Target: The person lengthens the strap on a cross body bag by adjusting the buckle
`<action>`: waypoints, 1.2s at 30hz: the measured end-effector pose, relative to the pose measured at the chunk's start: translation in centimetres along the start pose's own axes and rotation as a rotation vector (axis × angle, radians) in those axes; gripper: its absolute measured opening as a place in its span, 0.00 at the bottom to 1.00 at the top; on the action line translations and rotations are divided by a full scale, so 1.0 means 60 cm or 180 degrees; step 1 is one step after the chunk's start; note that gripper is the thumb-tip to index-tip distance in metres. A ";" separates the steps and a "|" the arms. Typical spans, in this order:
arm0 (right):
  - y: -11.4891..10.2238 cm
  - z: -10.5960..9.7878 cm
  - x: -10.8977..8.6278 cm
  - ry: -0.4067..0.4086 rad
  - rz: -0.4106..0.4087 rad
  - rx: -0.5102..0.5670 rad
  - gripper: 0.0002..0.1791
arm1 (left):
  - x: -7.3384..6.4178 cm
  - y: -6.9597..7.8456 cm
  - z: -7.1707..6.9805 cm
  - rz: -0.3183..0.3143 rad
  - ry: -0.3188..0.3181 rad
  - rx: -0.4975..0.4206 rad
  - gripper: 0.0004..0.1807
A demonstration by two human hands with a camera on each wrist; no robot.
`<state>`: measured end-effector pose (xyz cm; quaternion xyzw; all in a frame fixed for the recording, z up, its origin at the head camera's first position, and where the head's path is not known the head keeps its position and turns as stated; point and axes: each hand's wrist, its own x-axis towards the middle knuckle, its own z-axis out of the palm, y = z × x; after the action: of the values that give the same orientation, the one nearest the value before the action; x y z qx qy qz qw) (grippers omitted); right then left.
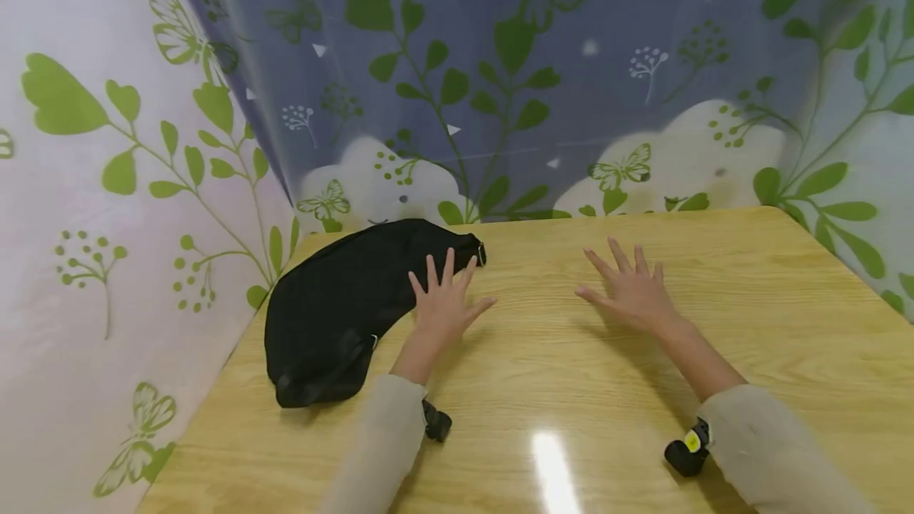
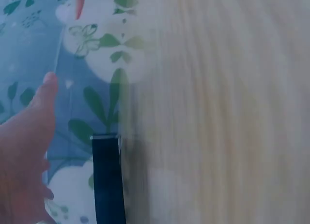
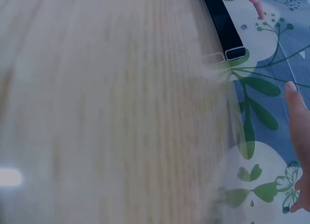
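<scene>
A black crescent-shaped bag lies on the left part of the wooden table, with a metal buckle at its far right end. My left hand has its fingers spread and overlaps the bag's inner edge in the head view, holding nothing. In the left wrist view, its thumb shows beside the bag's strap end. To the right, over bare wood, my right hand also has spread, straight fingers and nothing in it. The right wrist view shows the right thumb and the buckled strap end.
The light wooden table reaches back to a blue patterned curtain. A pale curtain with green leaves runs along the left side, and another hangs at the right. Dark wrist cameras sit at both sleeves.
</scene>
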<state>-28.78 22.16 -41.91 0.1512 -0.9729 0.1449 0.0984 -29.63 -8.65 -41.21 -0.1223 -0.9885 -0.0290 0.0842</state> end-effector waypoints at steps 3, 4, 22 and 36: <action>-0.013 0.013 0.011 -0.0017 -0.0035 0.0071 0.43 | -0.022 -0.036 -0.004 -0.0106 0.0045 -0.0106 0.43; -0.019 0.016 0.015 -0.0020 -0.0046 0.0089 0.43 | -0.031 -0.048 -0.007 -0.0142 0.0047 -0.0111 0.43; -0.112 0.089 0.107 -0.0245 -0.0211 0.0561 0.41 | -0.200 -0.245 -0.023 -0.1202 -0.0206 -0.0295 0.52; -0.165 0.106 0.122 -0.0223 -0.0335 0.0583 0.40 | -0.207 -0.258 -0.021 -0.0971 -0.0746 -0.0259 0.50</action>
<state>-33.37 9.18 -43.64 0.2154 -0.9491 0.2225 0.0576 -21.39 -26.69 -42.67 0.0231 -0.9966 -0.0669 -0.0418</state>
